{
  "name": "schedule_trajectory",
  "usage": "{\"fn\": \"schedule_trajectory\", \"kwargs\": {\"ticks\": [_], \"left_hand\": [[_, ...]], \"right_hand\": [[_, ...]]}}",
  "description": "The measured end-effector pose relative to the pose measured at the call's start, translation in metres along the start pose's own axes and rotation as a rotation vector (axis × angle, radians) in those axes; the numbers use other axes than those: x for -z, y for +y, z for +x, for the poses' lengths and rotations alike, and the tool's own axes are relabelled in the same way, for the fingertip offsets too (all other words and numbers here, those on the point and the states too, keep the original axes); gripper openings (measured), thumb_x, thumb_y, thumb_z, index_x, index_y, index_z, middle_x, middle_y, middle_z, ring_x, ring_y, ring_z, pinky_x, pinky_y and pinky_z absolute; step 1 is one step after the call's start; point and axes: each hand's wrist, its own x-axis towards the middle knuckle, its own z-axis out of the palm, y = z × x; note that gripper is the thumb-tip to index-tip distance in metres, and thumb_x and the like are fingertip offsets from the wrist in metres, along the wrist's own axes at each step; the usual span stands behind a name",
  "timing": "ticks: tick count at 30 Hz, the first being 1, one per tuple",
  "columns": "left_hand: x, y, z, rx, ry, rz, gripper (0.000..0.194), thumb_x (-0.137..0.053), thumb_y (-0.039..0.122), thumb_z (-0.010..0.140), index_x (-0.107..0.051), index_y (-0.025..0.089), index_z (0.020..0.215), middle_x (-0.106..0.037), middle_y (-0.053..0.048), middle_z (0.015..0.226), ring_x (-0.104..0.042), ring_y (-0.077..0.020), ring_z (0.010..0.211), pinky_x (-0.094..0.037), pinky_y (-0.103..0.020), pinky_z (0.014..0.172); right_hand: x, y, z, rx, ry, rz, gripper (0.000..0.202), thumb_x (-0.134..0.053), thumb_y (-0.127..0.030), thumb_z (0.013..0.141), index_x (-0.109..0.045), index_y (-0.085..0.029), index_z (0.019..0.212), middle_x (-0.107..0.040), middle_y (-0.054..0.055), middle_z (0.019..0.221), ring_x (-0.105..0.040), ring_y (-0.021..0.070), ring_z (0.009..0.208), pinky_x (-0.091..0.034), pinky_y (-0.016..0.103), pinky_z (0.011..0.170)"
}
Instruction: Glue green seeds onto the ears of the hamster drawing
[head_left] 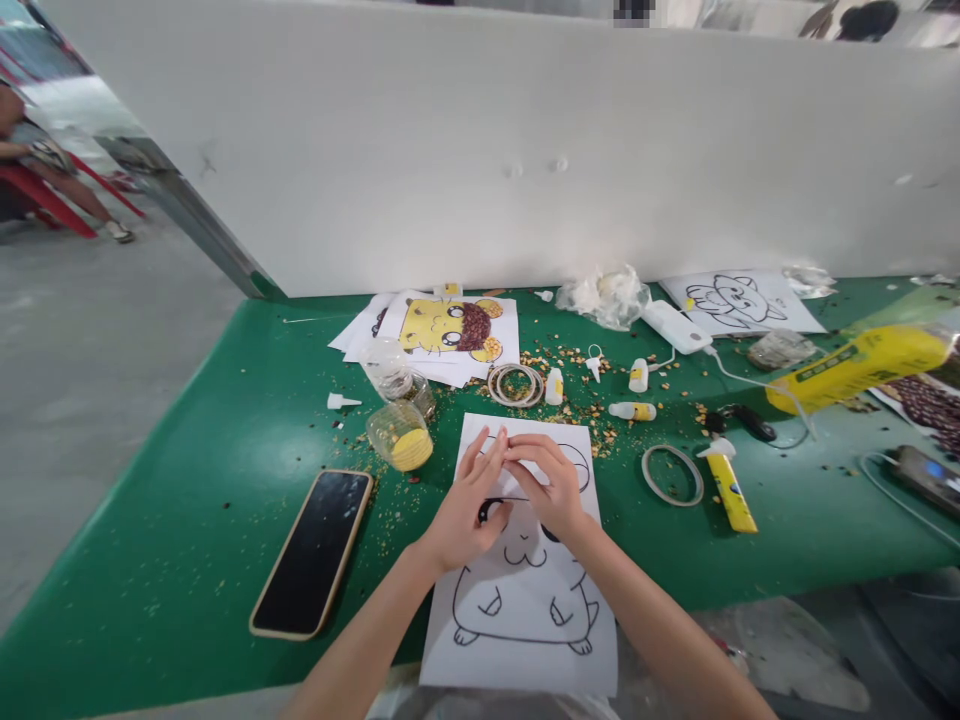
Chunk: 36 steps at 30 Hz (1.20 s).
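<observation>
My left hand [469, 510] and my right hand [551, 485] meet at the fingertips above a white sheet with a line drawing of a hamster [521, 600]. On the left hand the fingers stretch forward and the thumb stands apart. The right hand's fingers are pinched together against the left fingertips; anything between them is too small or hidden to make out. Both hands cover part of the drawn head. Left of the sheet, a clear plastic cup [401, 437] lies tipped with yellow grains inside. Beyond the sheet are a coil of pale tubing [516, 385] and a small glue bottle [554, 387].
A phone [313, 553] lies at left on the green table [187, 500]. Finished hamster picture [454, 330] sheets lie behind. At right are a yellow glue tube [731, 490], a ring [673, 475], a large yellow bottle [862, 368] and cables. Loose grains are scattered about; a white partition [450, 150] stands behind.
</observation>
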Motion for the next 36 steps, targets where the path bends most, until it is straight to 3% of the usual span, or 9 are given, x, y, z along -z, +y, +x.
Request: {"fn": "schedule_trajectory", "kwargs": {"ticks": [6,14,27,31,36], "left_hand": [[-0.001,-0.0006,-0.0001,0.005,0.015,-0.009,0.085,-0.046,0.007,0.077,0.001,0.029,0.144,-0.011,0.0,0.151,0.001,-0.0265,0.139,-0.018,-0.054,0.109],[0.0,0.0001,0.0006,-0.002,-0.002,-0.043,0.082,-0.047,0.01,0.08,0.0,0.029,0.144,-0.011,-0.001,0.151,-0.002,-0.0261,0.139,-0.015,-0.051,0.111],[-0.0034,-0.0002,0.0013,-0.025,-0.019,-0.056,0.082,-0.047,0.009,0.079,-0.002,0.027,0.145,-0.013,-0.001,0.151,-0.001,-0.0245,0.139,-0.015,-0.05,0.111],[-0.0055,-0.0018,0.0014,-0.066,-0.004,-0.058,0.082,-0.045,0.008,0.078,-0.002,0.026,0.145,-0.012,0.0,0.151,-0.001,-0.0247,0.139,-0.014,-0.05,0.111],[-0.0042,0.0006,0.0018,-0.017,-0.038,-0.08,0.082,-0.045,0.008,0.078,-0.002,0.027,0.145,-0.014,0.0,0.151,-0.001,-0.0238,0.139,-0.014,-0.048,0.112]], "right_hand": [[-0.0008,-0.0003,0.0,-0.039,0.021,0.03,0.025,-0.055,-0.014,0.082,-0.06,-0.026,0.104,-0.065,0.006,0.099,-0.061,0.0176,0.091,-0.053,0.034,0.077],[0.001,-0.0006,0.0004,0.002,0.035,0.01,0.017,-0.057,-0.012,0.08,-0.061,-0.025,0.09,-0.065,0.005,0.097,-0.061,0.0182,0.092,-0.051,0.035,0.081],[0.0023,-0.0032,0.0021,-0.014,0.1,-0.021,0.012,-0.056,-0.013,0.08,-0.059,-0.022,0.088,-0.066,0.005,0.088,-0.062,0.0174,0.083,-0.051,0.034,0.075],[0.0027,-0.0026,0.0014,-0.043,0.105,-0.006,0.013,-0.057,-0.011,0.079,-0.059,-0.022,0.086,-0.066,0.004,0.087,-0.062,0.0168,0.083,-0.051,0.033,0.075],[0.003,-0.0001,0.0,-0.109,0.117,0.079,0.014,-0.055,-0.01,0.08,-0.058,-0.022,0.087,-0.065,0.004,0.085,-0.062,0.015,0.081,-0.053,0.029,0.072]]}}
